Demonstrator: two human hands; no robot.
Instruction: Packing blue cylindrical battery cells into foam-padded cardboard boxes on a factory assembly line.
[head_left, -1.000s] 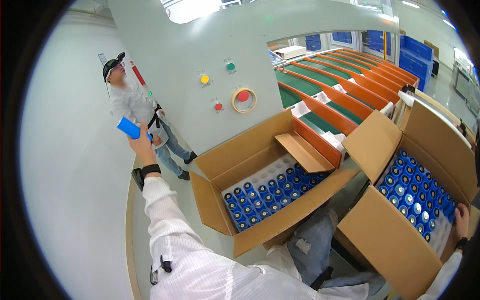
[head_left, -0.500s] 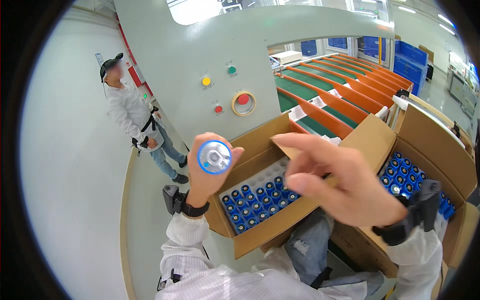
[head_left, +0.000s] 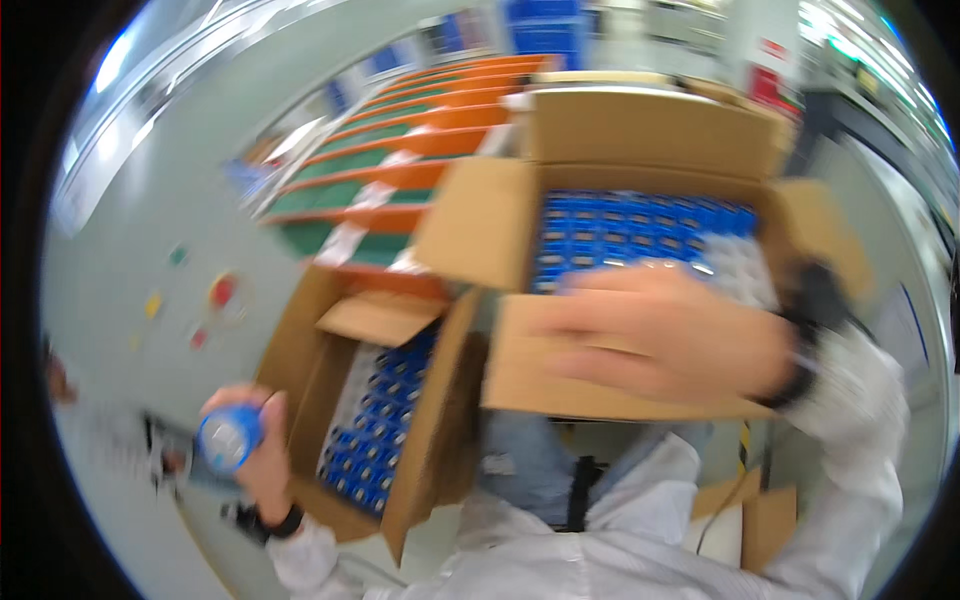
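My left hand [head_left: 262, 455], at the lower left, is wrapped round a blue cylindrical battery cell [head_left: 228, 440], whose silvery round end faces me. My right hand [head_left: 665, 330] hovers over the near flap of the right cardboard box [head_left: 600, 385]. Motion blurs it, but its fingers reach left with a gap above the thumb, and nothing shows between them. Inside that box, rows of blue cells [head_left: 610, 225] stand beside a white holder [head_left: 740, 265] with bare slots. More blue cells [head_left: 375, 430] fill much of the left cardboard box [head_left: 300, 350], nearest my left hand.
Behind the boxes, a green conveyor [head_left: 330, 198] is split by orange dividers [head_left: 350, 212]. At left stands a grey machine panel [head_left: 190, 225] with coloured buttons, including a red one [head_left: 222, 291]. Another person [head_left: 110, 430] shows blurred at the left edge. Blue crates [head_left: 548, 30] stand far back.
My view has swung right, bringing the right box to the middle. My left hand still grips the cell, now lower left in view. My right hand has moved from the left box to the right one.
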